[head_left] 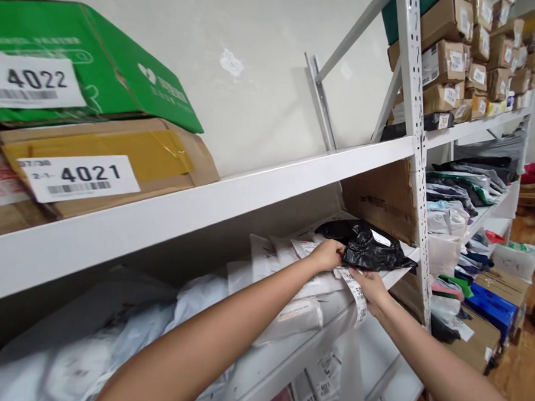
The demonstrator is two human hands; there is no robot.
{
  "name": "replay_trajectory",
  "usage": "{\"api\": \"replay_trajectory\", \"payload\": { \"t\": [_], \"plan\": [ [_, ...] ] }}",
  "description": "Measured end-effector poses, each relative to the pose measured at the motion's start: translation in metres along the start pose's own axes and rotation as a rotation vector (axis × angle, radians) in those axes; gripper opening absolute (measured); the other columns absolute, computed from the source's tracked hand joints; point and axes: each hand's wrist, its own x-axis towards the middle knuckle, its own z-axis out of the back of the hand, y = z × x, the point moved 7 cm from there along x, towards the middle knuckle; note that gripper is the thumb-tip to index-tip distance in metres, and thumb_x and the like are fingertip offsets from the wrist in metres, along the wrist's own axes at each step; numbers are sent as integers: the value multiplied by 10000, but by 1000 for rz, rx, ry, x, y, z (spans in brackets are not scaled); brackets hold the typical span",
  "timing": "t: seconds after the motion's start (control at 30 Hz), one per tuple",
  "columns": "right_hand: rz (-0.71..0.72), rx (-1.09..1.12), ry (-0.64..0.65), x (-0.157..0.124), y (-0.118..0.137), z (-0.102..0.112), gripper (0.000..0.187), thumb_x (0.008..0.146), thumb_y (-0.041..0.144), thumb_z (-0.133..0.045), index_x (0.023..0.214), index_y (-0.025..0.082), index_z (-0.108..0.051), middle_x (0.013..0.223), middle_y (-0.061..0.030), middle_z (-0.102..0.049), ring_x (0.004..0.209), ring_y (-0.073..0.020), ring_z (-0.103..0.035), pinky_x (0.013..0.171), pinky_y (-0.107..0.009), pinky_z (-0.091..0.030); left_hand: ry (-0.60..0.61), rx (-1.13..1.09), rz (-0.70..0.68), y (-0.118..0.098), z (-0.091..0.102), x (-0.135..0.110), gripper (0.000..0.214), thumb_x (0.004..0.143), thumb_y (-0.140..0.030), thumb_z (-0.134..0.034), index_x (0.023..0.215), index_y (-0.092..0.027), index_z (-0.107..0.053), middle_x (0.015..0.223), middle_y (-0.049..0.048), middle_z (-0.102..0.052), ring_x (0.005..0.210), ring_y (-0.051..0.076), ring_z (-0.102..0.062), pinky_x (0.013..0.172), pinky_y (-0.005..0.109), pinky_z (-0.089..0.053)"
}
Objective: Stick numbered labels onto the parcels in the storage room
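Black plastic wraps the parcel (367, 249) just right of centre in the frame, lying at the end of the white shelf (295, 335) with a small white label (380, 238) on top. Your left hand (328, 256) pinches its near left edge, fingers closed on the film. Your right hand (369, 289), just below, grips the strip of printed labels (355, 297) narrowly (whether its fingertips also touch the parcel, you cannot tell). Pale packages (270, 259) lie left of the parcel.
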Motion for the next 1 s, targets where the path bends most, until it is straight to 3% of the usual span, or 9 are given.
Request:
{"api": "replay_trajectory", "payload": {
  "t": [0.1,0.2,0.27,0.37,0.43,0.5,0.67,0.83,1.0],
  "plan": [
    [-11,-18,-14,-17,-8,8,459,557,567,-839,543,189,-579,425,47,-539,423,-107,-450,453,-238,-341,-70,56,41,-5,4,-14,179,702,-23,-552,759,-165,-644,719,-13,-659,743,176,-641,680,259,-460],
    [20,-68,121,-40,-13,10,511,541,605,-852,566,179,-572,466,54,-547,435,-74,-414,459,-211,-307,-234,134,60,-17,23,-29,461,683,-16,-593,1120,-159,-623,1152,92,-669,1097,260,-611,929,365,-466],
    [57,-96,229,-51,-9,9,505,530,605,-866,637,168,-635,546,24,-625,490,-92,-493,509,-214,-363,-312,243,-69,-35,37,-33,688,645,28,-616,1290,-198,-540,1423,118,-511,1364,297,-407,1133,475,-301],
    [149,-100,254,-56,13,13,487,568,610,-853,712,172,-695,616,-8,-677,574,-136,-585,585,-241,-438,-91,439,-486,-65,31,-35,420,720,19,-595,1036,-244,-679,1254,62,-644,1351,269,-433,1200,523,-167],
    [213,-89,219,-53,34,15,476,612,624,-824,744,179,-719,625,-16,-681,600,-152,-602,601,-251,-455,144,469,-675,-71,20,-43,225,830,-61,-542,820,-229,-692,963,60,-719,1095,231,-614,1153,469,-297],
    [246,-67,193,-48,50,15,477,648,648,-787,737,185,-721,622,-20,-676,604,-159,-600,610,-261,-459,259,423,-710,-70,17,-51,247,857,-96,-492,826,-228,-698,881,68,-719,895,206,-650,1031,387,-427],
    [148,-7,220,-37,52,2,528,604,701,-777,675,188,-675,572,-2,-622,535,-142,-538,568,-262,-429,343,99,-417,-59,17,-58,298,775,-117,-444,919,-228,-681,924,38,-684,851,194,-626,782,261,-463],
    [76,-7,182,-32,26,3,593,583,748,-753,633,178,-598,529,33,-522,478,-81,-379,480,-215,-302,290,-150,-24,-41,16,-50,354,929,-496,-377,1049,-253,-605,854,-23,-638,813,180,-564,727,254,-414],
    [126,-85,72,-27,9,11,626,622,771,-706,552,193,-474,505,56,-425,503,-72,-300,478,-213,-248,229,-121,56,-38,8,-49,274,879,-477,-486,806,-217,-530,794,-40,-575,796,163,-528,709,247,-377]
  ]
}}
